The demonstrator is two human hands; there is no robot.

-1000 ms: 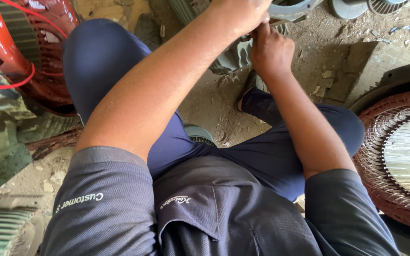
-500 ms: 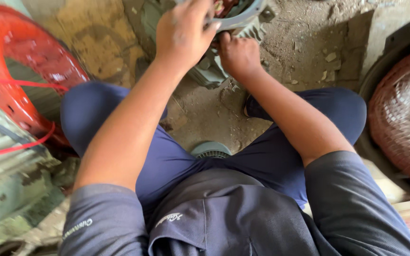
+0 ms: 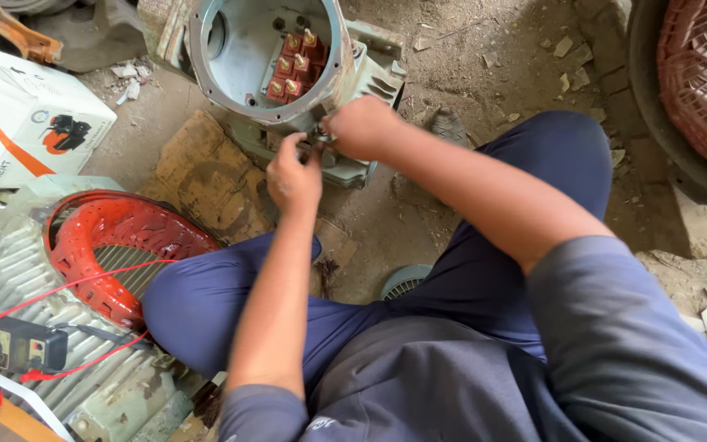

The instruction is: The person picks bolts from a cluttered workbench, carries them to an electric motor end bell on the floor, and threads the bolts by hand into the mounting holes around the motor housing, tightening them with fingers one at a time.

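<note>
At far left I noted a yellow meter point(image 3: 11, 348) with red leads point(image 3: 83, 282) lying on a ribbed grey casing point(image 3: 59, 327), beside a red end cover point(image 3: 116, 245). My left hand point(image 3: 294, 173) sat pinched at the lower rim of the open grey motor housing point(image 3: 276, 61); I could not tell what the fingertips held. My right hand point(image 3: 360, 127), touching the same rim, was curled shut on a small part, hidden from view. Inside, the red terminal block point(image 3: 292, 67) appeared seated. I judged the rim fitting unfinished and the housing still uncovered.
</note>
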